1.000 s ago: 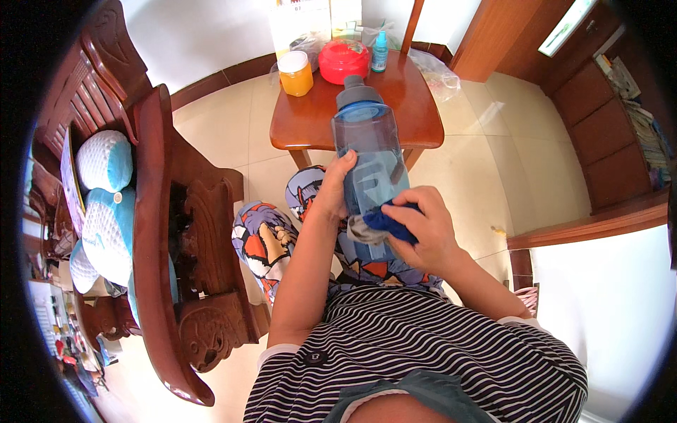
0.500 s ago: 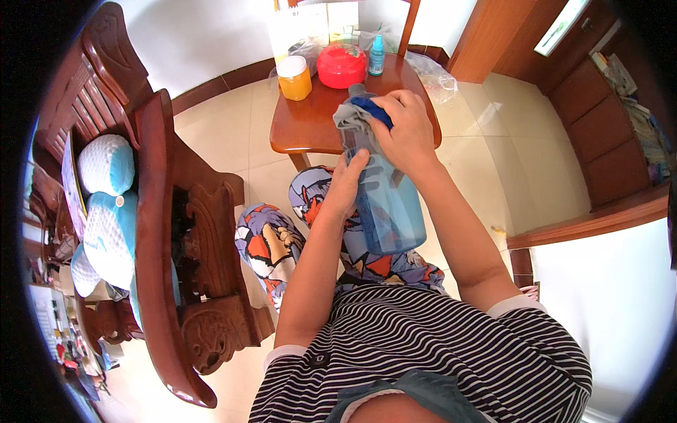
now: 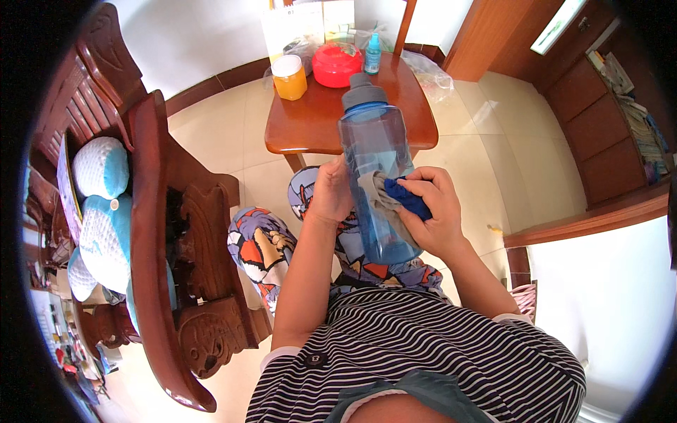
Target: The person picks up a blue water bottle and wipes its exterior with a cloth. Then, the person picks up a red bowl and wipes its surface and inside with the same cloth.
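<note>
A large see-through blue water bottle (image 3: 374,141) with a grey lid (image 3: 362,92) is held tilted over my lap, its lid pointing away from me. My left hand (image 3: 331,190) grips it from the left side; its fingers are partly hidden behind the bottle. My right hand (image 3: 435,209) is closed on a bunched grey and blue cloth (image 3: 409,201) and presses it against the lower right part of the bottle wall.
A wooden chair (image 3: 324,127) ahead carries a yellow jar (image 3: 289,79), a red round container (image 3: 337,67) and a blue spray bottle (image 3: 372,55). A carved wooden bench (image 3: 151,211) with cushions (image 3: 106,233) stands at left. A plastic bag (image 3: 430,74) lies behind the chair.
My right hand has slid the cloth from the bottle's neck down to its lower side, uncovering the lid. My left hand has moved slightly left and down along the bottle.
</note>
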Motion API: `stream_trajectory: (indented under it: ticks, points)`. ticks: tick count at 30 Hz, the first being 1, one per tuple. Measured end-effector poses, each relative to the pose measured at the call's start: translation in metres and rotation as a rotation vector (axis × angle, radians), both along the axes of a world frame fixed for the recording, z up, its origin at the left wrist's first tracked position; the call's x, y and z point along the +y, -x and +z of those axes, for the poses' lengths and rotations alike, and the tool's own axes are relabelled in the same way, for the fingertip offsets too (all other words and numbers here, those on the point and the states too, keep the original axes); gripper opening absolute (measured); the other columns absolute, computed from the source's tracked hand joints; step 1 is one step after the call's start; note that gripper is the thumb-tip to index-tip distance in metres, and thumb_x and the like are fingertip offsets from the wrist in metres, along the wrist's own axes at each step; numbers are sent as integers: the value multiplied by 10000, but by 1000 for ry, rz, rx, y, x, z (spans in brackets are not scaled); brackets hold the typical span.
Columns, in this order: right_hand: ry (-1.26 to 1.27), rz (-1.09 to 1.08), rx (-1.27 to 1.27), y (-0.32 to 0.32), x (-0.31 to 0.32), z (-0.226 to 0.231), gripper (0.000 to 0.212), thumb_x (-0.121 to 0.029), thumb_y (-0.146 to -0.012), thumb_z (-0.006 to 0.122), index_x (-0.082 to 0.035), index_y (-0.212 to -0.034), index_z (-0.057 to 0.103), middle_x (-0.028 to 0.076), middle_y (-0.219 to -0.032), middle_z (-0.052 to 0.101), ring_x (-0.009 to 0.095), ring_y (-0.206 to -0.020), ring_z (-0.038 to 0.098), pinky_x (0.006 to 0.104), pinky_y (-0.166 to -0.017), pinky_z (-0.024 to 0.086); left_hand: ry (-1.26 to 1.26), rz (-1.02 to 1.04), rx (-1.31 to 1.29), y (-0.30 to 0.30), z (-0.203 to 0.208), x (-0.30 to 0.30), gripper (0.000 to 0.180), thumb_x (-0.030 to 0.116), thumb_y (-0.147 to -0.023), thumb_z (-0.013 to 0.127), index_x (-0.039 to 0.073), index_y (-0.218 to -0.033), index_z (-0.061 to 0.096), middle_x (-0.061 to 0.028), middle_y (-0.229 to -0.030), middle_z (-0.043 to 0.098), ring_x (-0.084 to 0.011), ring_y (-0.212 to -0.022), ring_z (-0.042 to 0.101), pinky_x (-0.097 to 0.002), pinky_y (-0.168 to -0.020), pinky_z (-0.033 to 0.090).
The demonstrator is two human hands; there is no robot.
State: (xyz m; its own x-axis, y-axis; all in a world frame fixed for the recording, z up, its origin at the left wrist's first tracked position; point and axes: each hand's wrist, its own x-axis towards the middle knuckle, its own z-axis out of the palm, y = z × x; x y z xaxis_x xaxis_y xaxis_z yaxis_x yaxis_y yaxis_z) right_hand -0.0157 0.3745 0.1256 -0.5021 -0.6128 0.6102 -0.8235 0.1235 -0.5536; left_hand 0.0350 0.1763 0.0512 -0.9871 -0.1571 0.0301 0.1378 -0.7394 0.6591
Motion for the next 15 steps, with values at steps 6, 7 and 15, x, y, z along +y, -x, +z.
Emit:
stream_trajectory:
  ticks: [6, 7, 15]
  points:
    - [130, 63, -166, 0, -5, -6, 396, -66, -709, 764, -49, -1091, 659, 138, -1084, 580, 330, -1006, 571, 398, -868, 475, -39, 143, -233, -2, 19, 11, 834, 704, -863, 557, 72, -1401, 477, -150, -1323, 595, -293, -1194, 586, -469, -1021, 467]
    - [96, 62, -135, 2, -6, -6, 386, -79, -720, 761, -49, -1091, 659, 141, -1083, 579, 334, -1011, 569, 403, -875, 472, -76, 138, -282, -2, 22, 12, 844, 716, -859, 552, 74, -1402, 476, -150, -1323, 595, -296, -1195, 586, -473, -1023, 467]
    - [65, -13, 137, 66, -79, 24, 298, -193, -790, 751, -50, -1038, 667, 157, -1060, 600, 367, -1021, 565, 456, -884, 461, 50, 86, -220, 5, 24, 9, 950, 754, -773, 604, 90, -1432, 441, -145, -1350, 568, -318, -1210, 577, -496, -1039, 457]
